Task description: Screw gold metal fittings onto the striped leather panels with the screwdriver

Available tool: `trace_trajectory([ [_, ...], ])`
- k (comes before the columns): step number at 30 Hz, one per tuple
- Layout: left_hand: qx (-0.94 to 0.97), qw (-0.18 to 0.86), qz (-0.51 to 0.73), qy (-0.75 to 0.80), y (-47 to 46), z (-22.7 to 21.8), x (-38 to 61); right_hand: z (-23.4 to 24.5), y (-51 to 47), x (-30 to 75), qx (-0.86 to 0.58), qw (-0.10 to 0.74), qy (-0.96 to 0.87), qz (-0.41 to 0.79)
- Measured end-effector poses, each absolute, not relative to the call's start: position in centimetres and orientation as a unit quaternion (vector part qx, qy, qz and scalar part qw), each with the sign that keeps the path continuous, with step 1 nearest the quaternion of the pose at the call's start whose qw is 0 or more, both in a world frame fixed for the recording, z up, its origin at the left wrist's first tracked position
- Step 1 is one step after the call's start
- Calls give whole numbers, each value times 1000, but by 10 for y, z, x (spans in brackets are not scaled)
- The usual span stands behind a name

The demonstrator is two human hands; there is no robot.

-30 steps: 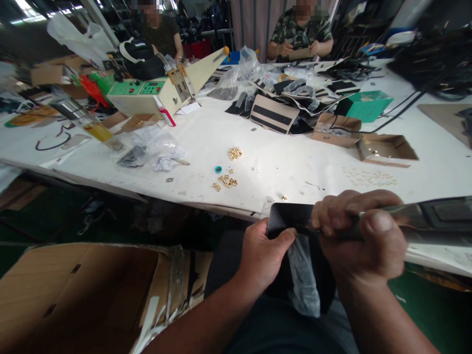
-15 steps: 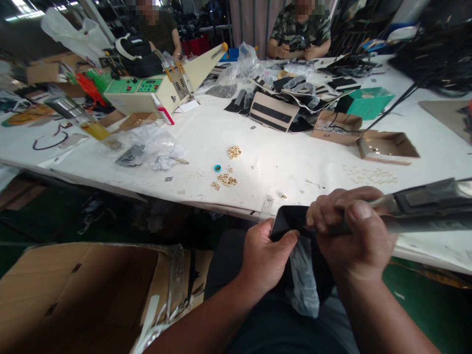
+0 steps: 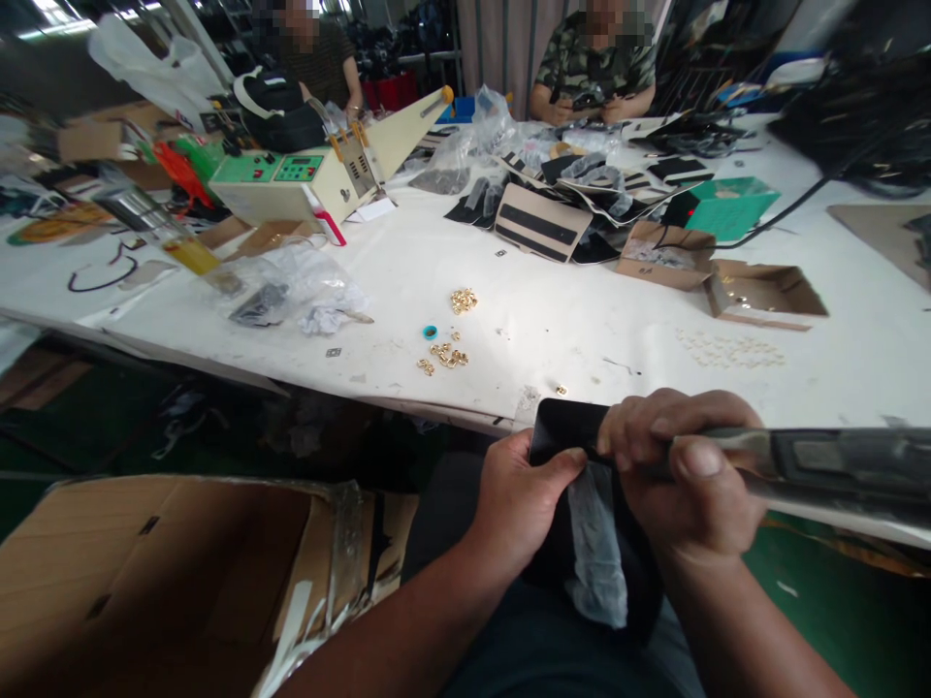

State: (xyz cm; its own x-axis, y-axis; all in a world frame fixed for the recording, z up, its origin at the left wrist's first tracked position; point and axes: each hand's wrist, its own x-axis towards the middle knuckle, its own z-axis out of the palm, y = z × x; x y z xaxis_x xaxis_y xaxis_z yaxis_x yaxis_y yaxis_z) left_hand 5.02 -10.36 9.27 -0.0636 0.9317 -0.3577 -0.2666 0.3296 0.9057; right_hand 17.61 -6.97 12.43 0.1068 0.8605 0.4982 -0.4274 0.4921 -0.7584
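My left hand (image 3: 520, 509) pinches the near corner of a black leather piece (image 3: 563, 429) just below the table's front edge. My right hand (image 3: 688, 470) is closed round the same black piece where it runs off to the right inside a clear plastic sleeve (image 3: 836, 465). A crumpled bit of clear plastic (image 3: 596, 548) hangs down between my hands over my lap. Small gold metal fittings (image 3: 445, 355) lie in two heaps on the white table (image 3: 553, 320) a little beyond my hands, with a blue ring (image 3: 430, 333) beside them.
An open cardboard box (image 3: 167, 572) stands at my lower left. On the table are shallow cardboard trays (image 3: 763, 291), a teal box (image 3: 727, 206), black and tan bag parts (image 3: 542, 225), crumpled plastic bags (image 3: 298, 291) and a cream and green machine (image 3: 305, 179). Two other people sit at the far side.
The long sleeved end of the black piece rose to the right, then dropped lower again. My hands shifted slightly but kept their grip.
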Motion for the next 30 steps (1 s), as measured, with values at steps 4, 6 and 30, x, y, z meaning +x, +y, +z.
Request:
trace_trajectory([
  [4,297,611,501,536,-103,89,51,114,-73,174,-229,716,-490,441],
  [6,318,593,498,547,-103,88,50,112,-73,171,-230,727,-488,425],
  [30,392,537,496,558,-103,75,50,108,-69,161,-284,741,-481,372],
])
